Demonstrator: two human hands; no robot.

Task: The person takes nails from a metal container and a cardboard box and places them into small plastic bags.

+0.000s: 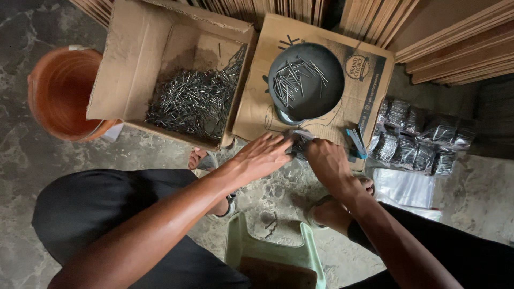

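My left hand and my right hand meet over the floor, both gripping a small clear plastic bag of nails between them. Just beyond the hands a dark round pan holding a scatter of nails rests on a flattened cardboard sheet. A blue stapler lies on that sheet, close to my right hand. To the left stands an open cardboard box with a heap of loose nails inside.
An orange bucket stands at far left. Several filled nail bags lie at right, with empty clear bags below them. A green plastic stool sits between my legs. Wooden boards are stacked behind.
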